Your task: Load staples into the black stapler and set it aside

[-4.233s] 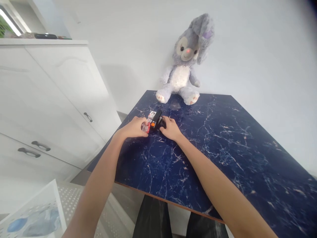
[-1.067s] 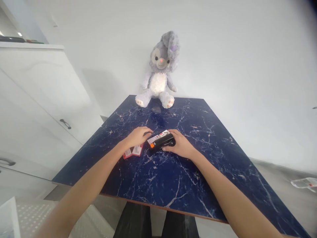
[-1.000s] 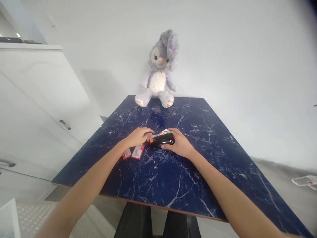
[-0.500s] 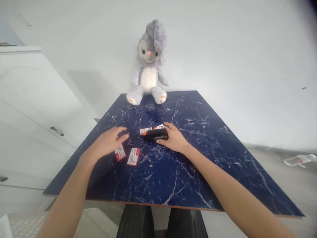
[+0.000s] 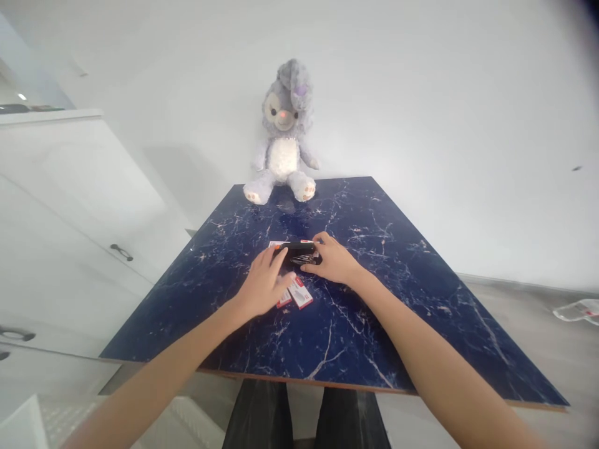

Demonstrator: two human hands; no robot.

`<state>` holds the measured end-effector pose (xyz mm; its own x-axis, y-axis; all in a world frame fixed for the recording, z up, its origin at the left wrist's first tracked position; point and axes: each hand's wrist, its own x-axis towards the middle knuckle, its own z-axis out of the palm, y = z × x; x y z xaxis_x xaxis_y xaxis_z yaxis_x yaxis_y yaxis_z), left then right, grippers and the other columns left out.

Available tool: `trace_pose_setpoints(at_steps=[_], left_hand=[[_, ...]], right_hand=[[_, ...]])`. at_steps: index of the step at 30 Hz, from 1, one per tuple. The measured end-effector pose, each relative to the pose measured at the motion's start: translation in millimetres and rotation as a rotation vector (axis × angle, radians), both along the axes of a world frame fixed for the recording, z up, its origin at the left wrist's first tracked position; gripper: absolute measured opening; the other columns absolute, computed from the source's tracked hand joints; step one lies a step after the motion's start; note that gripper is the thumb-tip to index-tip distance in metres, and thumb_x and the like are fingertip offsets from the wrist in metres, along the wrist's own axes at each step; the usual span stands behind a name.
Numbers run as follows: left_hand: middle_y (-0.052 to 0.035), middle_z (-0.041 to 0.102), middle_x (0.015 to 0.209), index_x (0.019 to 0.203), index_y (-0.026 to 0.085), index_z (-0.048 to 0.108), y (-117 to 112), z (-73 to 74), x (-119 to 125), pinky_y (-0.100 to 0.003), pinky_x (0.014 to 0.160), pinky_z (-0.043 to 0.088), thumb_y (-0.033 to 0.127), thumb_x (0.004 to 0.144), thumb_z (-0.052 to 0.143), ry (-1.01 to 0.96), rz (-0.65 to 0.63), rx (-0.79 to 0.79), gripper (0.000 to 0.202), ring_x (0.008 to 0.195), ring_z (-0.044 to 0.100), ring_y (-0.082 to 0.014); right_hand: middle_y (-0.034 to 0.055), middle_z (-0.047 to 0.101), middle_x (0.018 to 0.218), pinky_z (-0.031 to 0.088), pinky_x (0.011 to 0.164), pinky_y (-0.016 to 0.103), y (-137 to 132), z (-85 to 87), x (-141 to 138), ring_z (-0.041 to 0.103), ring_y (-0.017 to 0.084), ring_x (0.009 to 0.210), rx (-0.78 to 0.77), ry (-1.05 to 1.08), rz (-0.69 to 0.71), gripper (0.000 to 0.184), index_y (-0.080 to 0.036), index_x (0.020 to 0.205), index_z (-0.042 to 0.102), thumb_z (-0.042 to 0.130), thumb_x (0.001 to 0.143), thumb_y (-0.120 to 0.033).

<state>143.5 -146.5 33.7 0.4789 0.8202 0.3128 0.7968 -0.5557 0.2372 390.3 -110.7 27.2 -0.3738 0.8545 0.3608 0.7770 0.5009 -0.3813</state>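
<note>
Two bare hands, one black stapler, four small red-and-white boxes on the table.

Right hand [image 5: 333, 260]: curled around the stapler's right end, thumb on the near side, fingers on the far side. Left hand [image 5: 262, 282]: fingers and thumb spread, not wrapped around anything. Index fingertip looks in contact with the stapler's orange-tipped left end; thumb blurred, over the near boxes.

Black stapler [image 5: 299, 247] lies crosswise between the two hands, right end in the right grip, silvery metal showing on its near side.

Boxes: two on the near side of the stapler, by the left thumb: one near box [image 5: 302, 294] in plain view, a second near box [image 5: 284, 300] just left of it, part hidden by the hand. Two far boxes [image 5: 277, 243] on the far side of the stapler, only slivers visible.

Under both hands: one dark blue marble-pattern table [image 5: 374, 312]. Well beyond the grip, at the far edge: one grey plush toy [image 5: 284, 156], seated against the white wall [image 5: 444, 112].

Left of the hands: one white cabinet [image 5: 70, 218], three dark handles visible. Far right, on the floor: one clear plastic item [image 5: 578, 310], can't identify.
</note>
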Motion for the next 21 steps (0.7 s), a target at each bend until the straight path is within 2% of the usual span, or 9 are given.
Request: trace_pose_setpoints(at_steps=[2,3,6,9,14,17,21], left_hand=[[-0.0143,0.056,0.142,0.139,0.020,0.054,25,10.7,-1,-0.051,0.112,0.039,0.042,0.100,0.045,-0.110,-0.014,0.097,0.045,0.132,0.051,-0.0313],[-0.0136,0.061,0.136,0.134,0.019,0.057,37,13.4,-4,-0.051,0.110,0.042,0.040,0.099,0.048,-0.160,-0.015,0.133,0.041,0.126,0.055,-0.0302],[-0.0112,0.061,0.138,0.137,0.022,0.057,64,10.8,-14,-0.051,0.111,0.041,0.035,0.097,0.054,-0.181,-0.148,0.122,0.042,0.131,0.050,-0.0301],[-0.0093,0.063,0.135,0.138,0.026,0.057,71,1.7,-24,-0.051,0.111,0.042,0.031,0.094,0.060,-0.132,-0.261,0.052,0.045,0.133,0.047,-0.0295],[-0.0076,0.066,0.115,0.120,0.027,0.068,66,-3.0,-37,-0.047,0.100,0.051,0.035,0.083,0.077,-0.175,-0.129,-0.025,0.039,0.109,0.063,-0.0256],[-0.0063,0.067,0.110,0.107,0.025,0.073,63,-4.4,-36,-0.044,0.098,0.052,0.035,0.079,0.081,-0.250,-0.044,-0.001,0.031,0.102,0.065,-0.0234],[-0.0059,0.074,0.110,0.105,0.025,0.076,57,-6.0,-30,-0.044,0.096,0.053,0.030,0.086,0.075,-0.246,0.029,0.051,0.020,0.104,0.064,-0.0246]], right_hand=[[0.0104,0.056,0.116,0.054,0.084,0.042,-3,4.3,6,0.061,0.027,0.099,0.013,-0.052,-0.071,0.037,-0.022,0.095,0.068,0.075,0.079,-0.054],[0.0105,0.055,0.114,0.054,0.082,0.042,-4,6.1,9,0.060,0.028,0.098,0.017,-0.074,-0.095,0.037,-0.022,0.089,0.068,0.075,0.078,-0.056],[0.0123,0.057,0.116,0.054,0.083,0.045,-6,9.6,15,0.057,0.031,0.102,0.033,-0.123,-0.110,0.038,-0.022,0.085,0.067,0.078,0.074,-0.057],[0.0126,0.060,0.127,0.050,0.095,0.050,-4,8.8,16,0.053,0.036,0.115,0.074,-0.140,-0.049,0.034,-0.022,0.087,0.070,0.078,0.076,-0.052],[0.0114,0.065,0.130,0.041,0.108,0.051,4,-2.7,10,0.054,0.032,0.123,0.121,-0.047,-0.018,0.022,-0.021,0.095,0.073,0.069,0.087,-0.041],[0.0128,0.064,0.131,0.040,0.110,0.052,7,-12.1,5,0.054,0.032,0.126,0.145,0.033,-0.043,0.029,-0.020,0.105,0.071,0.071,0.085,-0.041],[0.0148,0.057,0.139,0.039,0.111,0.053,5,-13.4,1,0.049,0.034,0.132,0.134,0.115,-0.036,0.043,-0.019,0.114,0.067,0.075,0.078,-0.041]])
